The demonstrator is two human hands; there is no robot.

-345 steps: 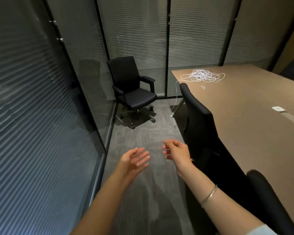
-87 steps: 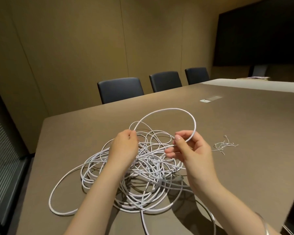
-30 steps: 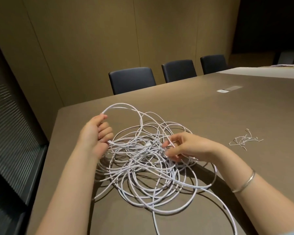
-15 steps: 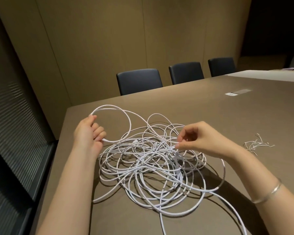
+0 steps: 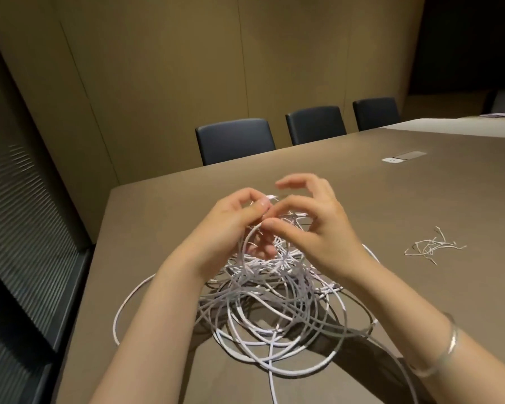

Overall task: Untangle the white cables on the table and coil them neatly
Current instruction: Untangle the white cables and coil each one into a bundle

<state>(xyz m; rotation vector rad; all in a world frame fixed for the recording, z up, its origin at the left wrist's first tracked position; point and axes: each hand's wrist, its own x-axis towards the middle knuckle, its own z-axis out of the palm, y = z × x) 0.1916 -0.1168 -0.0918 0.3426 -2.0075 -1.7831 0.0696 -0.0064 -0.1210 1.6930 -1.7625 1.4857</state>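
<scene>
A tangled heap of white cable (image 5: 263, 304) lies on the brown table (image 5: 164, 217) in front of me. Both hands are raised together above the heap's far side. My left hand (image 5: 231, 223) pinches a cable end with a small white plug between thumb and fingers. My right hand (image 5: 309, 225) meets it fingertip to fingertip, thumb and forefinger pinching the same strand, the other fingers arched above. One loose loop (image 5: 126, 304) spills out to the left, and a strand (image 5: 403, 371) runs off the near edge at the right.
A small bundle of thin white ties (image 5: 429, 246) lies on the table to the right. A flush socket cover (image 5: 403, 156) sits farther back. Three dark chairs (image 5: 235, 141) line the far side. The table's left edge drops to a glass wall (image 5: 18, 228).
My left hand has let go of the big left loop and come to the middle. Both hands have lifted and joined over the heap, now pinching a cable end.
</scene>
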